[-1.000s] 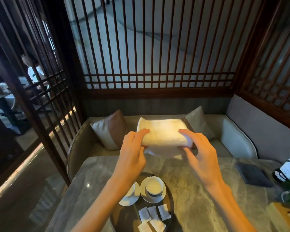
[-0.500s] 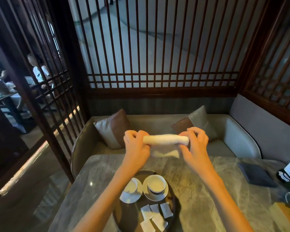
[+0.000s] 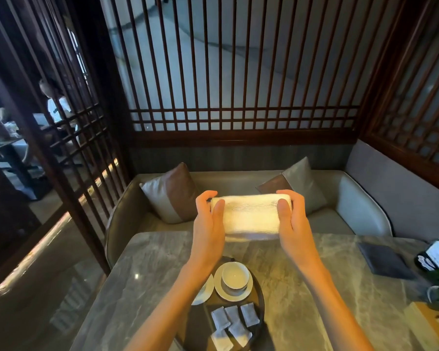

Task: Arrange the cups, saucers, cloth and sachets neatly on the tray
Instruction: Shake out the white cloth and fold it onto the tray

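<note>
- The folded cream terry cloth [image 3: 251, 215], a thin roll half a second ago, now shows its broad face at frame centre. Folding appears done; placing is not.
- My left hand [image 3: 209, 224] and right hand [image 3: 293, 224] grip its short ends, thumbs on the near face, fingers curled behind.
- It hangs above the grey marble table [image 3: 340, 287], beyond the dark oval tray [image 3: 262, 300] at lower centre.

Restaurant booth, wooden lattice screens [image 3: 241, 72], cushioned bench [image 3: 360, 206], marble table [image 3: 314, 287]
</note>
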Available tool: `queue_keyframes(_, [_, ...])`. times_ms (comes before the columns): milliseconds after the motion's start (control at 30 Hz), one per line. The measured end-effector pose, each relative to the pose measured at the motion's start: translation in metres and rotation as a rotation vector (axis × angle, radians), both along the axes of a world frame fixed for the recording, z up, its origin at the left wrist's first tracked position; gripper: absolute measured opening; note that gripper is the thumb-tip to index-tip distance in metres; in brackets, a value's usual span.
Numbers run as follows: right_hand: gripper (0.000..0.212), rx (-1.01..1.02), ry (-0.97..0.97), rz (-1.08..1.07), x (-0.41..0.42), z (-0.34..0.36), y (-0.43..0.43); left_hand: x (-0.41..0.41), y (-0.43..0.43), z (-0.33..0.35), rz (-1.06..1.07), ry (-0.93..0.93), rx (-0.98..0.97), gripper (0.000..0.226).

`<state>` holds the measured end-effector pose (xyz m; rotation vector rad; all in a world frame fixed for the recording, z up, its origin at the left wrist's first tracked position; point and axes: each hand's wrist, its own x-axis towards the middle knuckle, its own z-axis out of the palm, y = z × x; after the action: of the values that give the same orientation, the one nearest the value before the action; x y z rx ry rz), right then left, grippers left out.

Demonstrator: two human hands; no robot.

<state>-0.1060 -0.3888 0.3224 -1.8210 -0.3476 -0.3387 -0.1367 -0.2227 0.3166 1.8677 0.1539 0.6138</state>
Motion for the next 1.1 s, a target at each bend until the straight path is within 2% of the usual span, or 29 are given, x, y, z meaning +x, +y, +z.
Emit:
queue_keyframes(100, [0.035,0.084,-0.011,0.009,-0.001,0.002,0.001,-0.002,-0.002,0.009,-0.067,-0.050,-0.058,0.023])
queue_keyframes(233, [0.041,0.178,0.050,0.103,0.001,0.006,-0.006,0.000,0.005,0.011,-0.233,-0.019,-0.247,0.037])
queue_keyframes(300, [0.040,0.203,0.078,0.135,0.001,0.008,-0.008,-0.002,0.005,0.011,-0.273,-0.025,-0.263,0.033])
queue_keyframes(467, [0.056,0.224,0.111,0.091,-0.001,0.011,0.007,-0.002,-0.007,0.009,-0.201,-0.121,-0.254,0.034])
queue_keyframes(700, [0.040,0.199,-0.034,-0.061,0.002,0.005,0.022,0.003,-0.016,0.008,0.090,-0.148,-0.058,0.008])
queue_keyframes(800, [0.030,0.216,-0.062,-0.063,0.004,0.004,0.022,0.004,-0.014,0.006,0.121,-0.195,0.002,0.006])
queue_keyframes(867, [0.031,0.262,-0.066,-0.078,0.005,0.004,0.022,0.003,-0.016,0.007,0.096,-0.207,0.017,0.009])
queue_keyframes(1000, [0.041,0.278,-0.075,-0.101,0.006,0.004,0.023,0.002,-0.012,0.008,0.020,-0.202,-0.075,0.013])
queue_keyframes(1100, [0.042,0.260,-0.060,-0.083,0.005,0.002,0.026,0.002,-0.010,0.006,-0.009,-0.135,-0.267,0.012])
